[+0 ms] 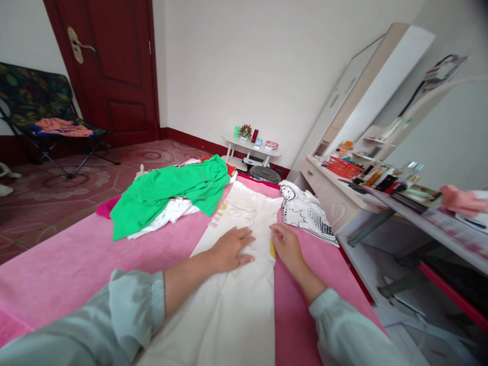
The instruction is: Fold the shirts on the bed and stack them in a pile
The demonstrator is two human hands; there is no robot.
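Observation:
A long white garment (pixel 236 305) lies spread lengthwise on the pink bed cover, with pale lettering on its left edge and a yellow print at its right edge. My left hand (pixel 233 250) rests flat on the middle of the cloth, fingers spread. At the right edge, my right hand (pixel 286 245) has its fingers curled in against the fabric beside the yellow print, seemingly pinching it; the fingertips are partly hidden. Past my hands, the far end of the garment is rumpled.
A green garment (pixel 171 190) tops a clothes pile at the left on the pink cover (pixel 152 254). A black-and-white patterned garment (pixel 307 213) lies at the right. Beyond are a small white table (pixel 249 142), a cluttered dresser (pixel 324 188) and a folding chair (pixel 38 101).

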